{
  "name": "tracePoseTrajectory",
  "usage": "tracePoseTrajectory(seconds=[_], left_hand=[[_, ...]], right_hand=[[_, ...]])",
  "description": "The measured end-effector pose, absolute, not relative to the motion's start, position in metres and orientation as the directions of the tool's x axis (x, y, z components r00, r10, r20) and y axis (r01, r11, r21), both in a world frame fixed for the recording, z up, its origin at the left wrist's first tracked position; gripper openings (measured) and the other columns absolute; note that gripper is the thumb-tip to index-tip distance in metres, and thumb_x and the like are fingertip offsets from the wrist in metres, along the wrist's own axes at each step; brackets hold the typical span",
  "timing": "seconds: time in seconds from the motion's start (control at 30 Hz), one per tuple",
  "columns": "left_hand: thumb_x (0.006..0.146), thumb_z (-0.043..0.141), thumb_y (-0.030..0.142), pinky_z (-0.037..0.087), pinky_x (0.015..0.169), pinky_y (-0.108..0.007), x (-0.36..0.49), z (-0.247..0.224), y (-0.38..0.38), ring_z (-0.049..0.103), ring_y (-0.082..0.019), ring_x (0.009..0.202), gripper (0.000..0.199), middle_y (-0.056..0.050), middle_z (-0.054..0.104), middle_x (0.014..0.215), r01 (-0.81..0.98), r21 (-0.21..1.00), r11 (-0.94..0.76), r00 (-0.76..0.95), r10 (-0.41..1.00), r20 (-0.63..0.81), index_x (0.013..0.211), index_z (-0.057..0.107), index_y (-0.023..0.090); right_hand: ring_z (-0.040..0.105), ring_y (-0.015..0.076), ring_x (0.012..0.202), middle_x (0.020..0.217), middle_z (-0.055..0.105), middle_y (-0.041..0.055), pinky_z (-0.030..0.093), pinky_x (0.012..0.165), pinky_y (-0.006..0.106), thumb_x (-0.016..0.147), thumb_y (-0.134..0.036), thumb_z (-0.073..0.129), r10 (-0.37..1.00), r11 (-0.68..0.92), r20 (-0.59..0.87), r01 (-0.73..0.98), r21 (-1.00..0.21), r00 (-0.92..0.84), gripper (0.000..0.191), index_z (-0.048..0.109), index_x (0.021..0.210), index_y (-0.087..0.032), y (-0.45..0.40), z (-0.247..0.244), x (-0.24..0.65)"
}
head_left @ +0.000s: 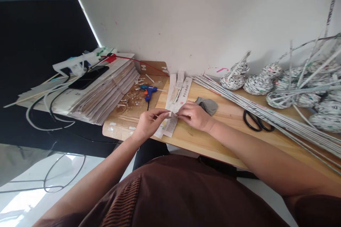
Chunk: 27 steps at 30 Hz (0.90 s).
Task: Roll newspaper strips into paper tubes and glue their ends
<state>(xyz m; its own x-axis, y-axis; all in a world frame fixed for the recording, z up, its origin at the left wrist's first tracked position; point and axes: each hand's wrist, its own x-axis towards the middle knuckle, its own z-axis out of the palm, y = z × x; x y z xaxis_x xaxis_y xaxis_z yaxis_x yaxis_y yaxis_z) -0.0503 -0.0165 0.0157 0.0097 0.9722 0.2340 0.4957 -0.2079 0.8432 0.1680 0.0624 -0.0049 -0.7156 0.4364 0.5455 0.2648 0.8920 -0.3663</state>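
Between my two hands is a small piece of a paper strip (172,114), pinched at both ends above the table. My left hand (150,123) grips its left end between thumb and fingers. At the right end, my right hand (195,116) is closed on the same strip, its fingertips bunched together. Under and behind the hands lie several printed paper strips (185,91), running from the table's front edge toward the wall. A crumpled grey cloth (209,105) lies just behind my right hand.
A blue glue gun (150,93) rests on littered cardboard (114,127). Left of it stands a thick paper stack (106,92) with a phone (89,77) and cables on top. Rolled paper sticks (255,109), black-handled scissors (252,120) and woven paper shapes (262,79) occupy the right side.
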Motion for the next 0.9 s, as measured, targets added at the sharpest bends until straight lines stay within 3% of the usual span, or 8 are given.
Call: tracePoseTrajectory(seconds=[0.1, 0.2, 0.4, 0.47, 0.57, 0.67, 0.77, 0.9], left_hand=[[0.074, 0.074, 0.043, 0.053, 0.069, -0.026, -0.045, 0.015, -0.013, 0.067, -0.020, 0.087, 0.044, -0.008, 0.073, 0.103, 0.449, 0.863, -0.231, 0.026, 0.969, 0.245, 0.110, 0.070, 0.019], [0.069, 0.078, 0.042, 0.052, 0.062, -0.025, -0.043, 0.012, -0.011, 0.066, -0.017, 0.077, 0.043, -0.006, 0.073, 0.093, 0.476, 0.852, -0.218, 0.014, 0.971, 0.240, 0.105, 0.070, 0.019], [0.075, 0.072, 0.044, 0.051, 0.055, -0.023, -0.041, 0.007, 0.000, 0.062, -0.013, 0.061, 0.030, -0.003, 0.070, 0.073, 0.377, 0.914, -0.150, -0.134, 0.968, 0.214, 0.084, 0.072, 0.016], [0.076, 0.069, 0.045, 0.052, 0.054, -0.023, -0.040, 0.007, 0.004, 0.061, -0.013, 0.060, 0.029, -0.003, 0.069, 0.071, 0.346, 0.927, -0.147, -0.152, 0.966, 0.210, 0.080, 0.070, 0.016], [0.078, 0.067, 0.044, 0.053, 0.053, -0.023, -0.040, 0.008, 0.008, 0.061, -0.012, 0.058, 0.029, -0.003, 0.069, 0.071, 0.336, 0.927, -0.165, -0.176, 0.956, 0.234, 0.076, 0.068, 0.015], [0.077, 0.068, 0.043, 0.055, 0.052, -0.022, -0.041, 0.008, 0.007, 0.061, -0.013, 0.060, 0.028, -0.002, 0.066, 0.070, 0.297, 0.940, -0.169, -0.234, 0.941, 0.243, 0.076, 0.068, 0.015], [0.079, 0.067, 0.042, 0.058, 0.055, -0.024, -0.044, 0.008, 0.007, 0.065, -0.015, 0.068, 0.028, -0.003, 0.066, 0.074, 0.215, 0.961, -0.174, -0.295, 0.927, 0.233, 0.082, 0.067, 0.014], [0.079, 0.068, 0.041, 0.062, 0.066, -0.029, -0.048, 0.008, 0.008, 0.069, -0.017, 0.080, 0.028, -0.003, 0.066, 0.080, 0.126, 0.968, -0.218, -0.339, 0.907, 0.248, 0.085, 0.064, 0.014]], right_hand=[[0.061, 0.0158, 0.075, 0.081, 0.069, 0.0049, 0.046, 0.071, 0.028, 0.088, -0.028, 0.063, 0.602, 0.780, 0.548, 0.282, -0.559, -0.580, 0.013, 0.072, 0.084, -0.018, 0.064, -0.004, 0.168], [0.056, 0.0121, 0.061, 0.071, 0.066, 0.0017, 0.043, 0.059, 0.025, 0.081, -0.031, 0.071, 0.742, 0.649, 0.487, 0.313, -0.693, -0.460, 0.016, 0.067, 0.073, -0.017, 0.065, -0.004, 0.167], [0.049, 0.0103, 0.053, 0.062, 0.060, -0.0015, 0.039, 0.052, 0.023, 0.079, -0.044, 0.070, 0.773, 0.593, 0.427, 0.297, -0.748, -0.469, 0.030, 0.059, 0.069, -0.018, 0.064, -0.007, 0.168], [0.049, 0.0108, 0.054, 0.061, 0.058, -0.0017, 0.040, 0.054, 0.024, 0.084, -0.046, 0.065, 0.765, 0.616, 0.445, 0.331, -0.715, -0.465, 0.032, 0.056, 0.068, -0.019, 0.065, -0.005, 0.170], [0.056, 0.0154, 0.068, 0.071, 0.064, 0.0026, 0.045, 0.069, 0.029, 0.089, -0.042, 0.058, 0.687, 0.724, 0.521, 0.418, -0.549, -0.506, 0.028, 0.058, 0.072, -0.019, 0.067, 0.001, 0.176], [0.058, 0.0254, 0.094, 0.093, 0.069, 0.0095, 0.041, 0.085, 0.040, 0.084, -0.044, 0.064, 0.643, 0.760, 0.512, 0.557, -0.336, -0.569, 0.026, 0.065, 0.092, -0.019, 0.069, 0.007, 0.185], [0.052, 0.0352, 0.109, 0.108, 0.068, 0.0139, 0.037, 0.086, 0.047, 0.076, -0.045, 0.071, 0.700, 0.686, 0.434, 0.702, -0.190, -0.567, 0.042, 0.065, 0.108, -0.018, 0.073, 0.009, 0.195], [0.060, 0.0287, 0.095, 0.094, 0.072, 0.0107, 0.041, 0.082, 0.040, 0.081, -0.023, 0.065, 0.750, 0.653, 0.307, 0.731, -0.199, -0.586, 0.010, 0.069, 0.089, -0.019, 0.086, 0.008, 0.204]])
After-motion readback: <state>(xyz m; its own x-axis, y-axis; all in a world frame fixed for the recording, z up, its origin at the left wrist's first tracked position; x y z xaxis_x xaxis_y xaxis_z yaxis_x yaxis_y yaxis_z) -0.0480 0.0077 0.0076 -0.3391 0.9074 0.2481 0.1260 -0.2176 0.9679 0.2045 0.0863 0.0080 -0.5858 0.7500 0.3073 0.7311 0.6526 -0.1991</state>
